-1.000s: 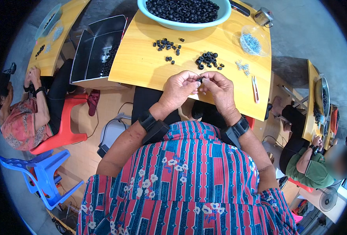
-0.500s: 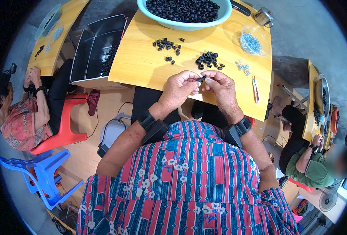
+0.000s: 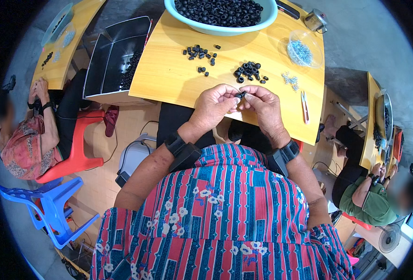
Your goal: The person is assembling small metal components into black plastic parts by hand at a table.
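Observation:
Over the near edge of the yellow table [image 3: 169, 70], my left hand [image 3: 214, 105] and my right hand [image 3: 263, 108] meet fingertip to fingertip. Both pinch one small black ring-shaped rubber part [image 3: 240, 94] between thumbs and forefingers; the fingers cover much of it. Just beyond them lies a heap of black ring-shaped parts [image 3: 247, 70]. Farther left are scattered small black cylindrical pieces [image 3: 197, 52]. Right of my right hand sit a little pile of small clear pieces [image 3: 290, 80] and a pair of tweezers-like snips [image 3: 305, 107].
A pale green basin [image 3: 220, 31] full of black parts stands at the table's far side. Right of it are a clear bowl [image 3: 301, 50] of small bluish pieces and a metal mug [image 3: 315, 20]. A black-lined box [image 3: 104, 70] stands left. Other people [image 3: 31, 144] sit at side tables.
My fingertips have drawn slightly closer together around the black part. Otherwise my hands and the things on the table stay nearly the same.

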Motion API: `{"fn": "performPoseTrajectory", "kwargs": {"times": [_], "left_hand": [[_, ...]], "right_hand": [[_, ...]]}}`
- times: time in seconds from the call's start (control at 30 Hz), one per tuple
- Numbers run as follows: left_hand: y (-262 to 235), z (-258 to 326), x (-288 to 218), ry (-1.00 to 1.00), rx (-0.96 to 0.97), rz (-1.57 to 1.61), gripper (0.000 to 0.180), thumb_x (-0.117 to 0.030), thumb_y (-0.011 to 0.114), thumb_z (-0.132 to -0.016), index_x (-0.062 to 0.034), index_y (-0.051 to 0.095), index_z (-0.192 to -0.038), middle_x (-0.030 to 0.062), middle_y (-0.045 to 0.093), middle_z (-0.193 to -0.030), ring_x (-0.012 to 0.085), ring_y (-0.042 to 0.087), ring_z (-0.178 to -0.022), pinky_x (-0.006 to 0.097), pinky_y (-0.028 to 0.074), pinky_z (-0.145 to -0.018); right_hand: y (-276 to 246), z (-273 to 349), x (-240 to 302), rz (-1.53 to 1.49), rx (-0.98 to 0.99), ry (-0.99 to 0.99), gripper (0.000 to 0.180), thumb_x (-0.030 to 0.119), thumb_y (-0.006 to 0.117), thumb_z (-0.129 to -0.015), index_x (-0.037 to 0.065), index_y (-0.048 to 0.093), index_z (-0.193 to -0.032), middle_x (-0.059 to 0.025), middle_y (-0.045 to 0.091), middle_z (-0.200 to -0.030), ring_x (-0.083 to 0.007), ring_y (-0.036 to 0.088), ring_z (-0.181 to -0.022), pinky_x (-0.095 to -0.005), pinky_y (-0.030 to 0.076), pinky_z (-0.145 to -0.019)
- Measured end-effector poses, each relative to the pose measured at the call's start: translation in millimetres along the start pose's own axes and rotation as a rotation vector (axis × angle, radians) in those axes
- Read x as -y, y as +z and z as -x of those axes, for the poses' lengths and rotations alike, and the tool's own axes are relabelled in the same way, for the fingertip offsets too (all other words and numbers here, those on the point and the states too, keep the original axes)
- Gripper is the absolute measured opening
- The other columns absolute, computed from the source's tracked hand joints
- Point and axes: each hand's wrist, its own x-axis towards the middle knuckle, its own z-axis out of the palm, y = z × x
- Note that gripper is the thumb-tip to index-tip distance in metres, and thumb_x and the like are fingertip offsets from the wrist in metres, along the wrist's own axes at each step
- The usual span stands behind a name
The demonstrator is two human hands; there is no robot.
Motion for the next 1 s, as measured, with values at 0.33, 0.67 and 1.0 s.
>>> {"fn": "performPoseTrajectory", "kwargs": {"times": [0.33,0.67,1.0], "left_hand": [[0.8,1.1,-1.1,-0.003,0.0,0.009,0.017,-0.002,0.056,-0.09,0.0029,0.056,-0.105,0.0053,0.061,-0.093,0.0088,0.06,-0.082,0.023,0.053,-0.071],[-0.2,-0.8,1.8,0.012,0.005,0.011,0.018,-0.003,0.056,-0.09,0.0036,0.055,-0.106,0.0053,0.06,-0.094,0.0093,0.06,-0.082,0.024,0.053,-0.072],[0.4,-0.3,0.1,0.014,-0.004,0.004,0.016,-0.003,0.057,-0.089,0.0034,0.057,-0.104,0.0053,0.062,-0.091,0.0088,0.061,-0.081,0.023,0.053,-0.071]], "right_hand": [[0.8,2.2,1.8,0.016,0.0,-0.014,0.016,-0.002,0.055,-0.088,-0.003,0.063,-0.102,-0.0052,0.066,-0.085,-0.0086,0.059,-0.071,-0.0229,0.051,-0.069],[4.8,4.1,5.7,0.045,-0.008,-0.047,0.015,-0.003,0.056,-0.087,-0.002,0.064,-0.1,-0.0057,0.066,-0.086,-0.0091,0.06,-0.071,-0.0225,0.051,-0.068],[6.9,4.5,3.5,0.186,-0.04,-0.127,0.013,0.0,0.06,-0.086,-0.002,0.065,-0.098,-0.0046,0.065,-0.082,-0.0089,0.06,-0.07,-0.0225,0.051,-0.067]]}}
